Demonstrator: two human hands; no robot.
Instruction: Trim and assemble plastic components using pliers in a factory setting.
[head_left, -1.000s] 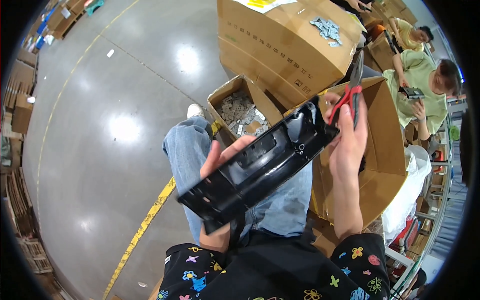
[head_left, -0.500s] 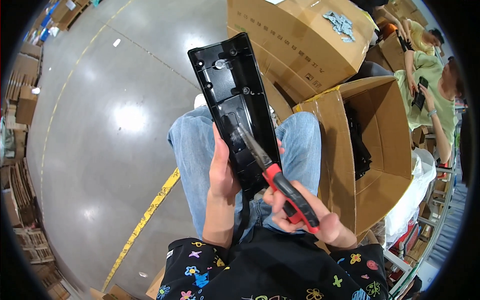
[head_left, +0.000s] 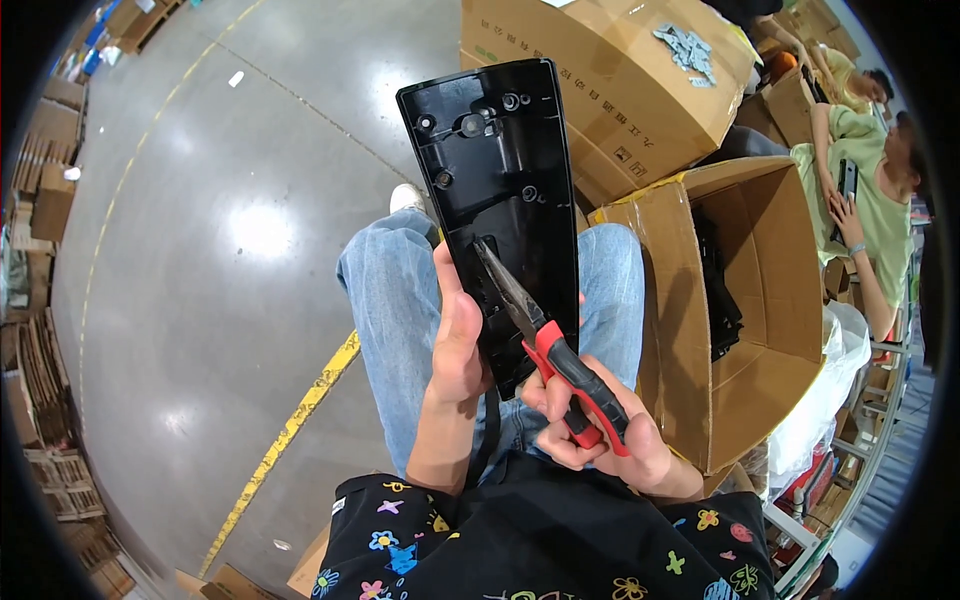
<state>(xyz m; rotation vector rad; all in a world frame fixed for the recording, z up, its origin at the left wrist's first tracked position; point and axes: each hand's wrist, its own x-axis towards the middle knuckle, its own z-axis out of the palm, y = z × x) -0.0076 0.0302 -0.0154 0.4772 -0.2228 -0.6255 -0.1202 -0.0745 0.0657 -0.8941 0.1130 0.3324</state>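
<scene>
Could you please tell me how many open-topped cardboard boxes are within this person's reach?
1. The open box stands just right of the knees, beside the right hand with the pliers. The box behind it is closed. Others may be hidden.

Brown cartons (head_left: 600,70) ahead, open box (head_left: 670,330) rt.

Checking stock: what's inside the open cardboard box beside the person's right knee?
Inside the open cardboard box, black plastic parts lie stacked against its far wall. The near wall hides the bottom, so their count cannot be told.
</scene>
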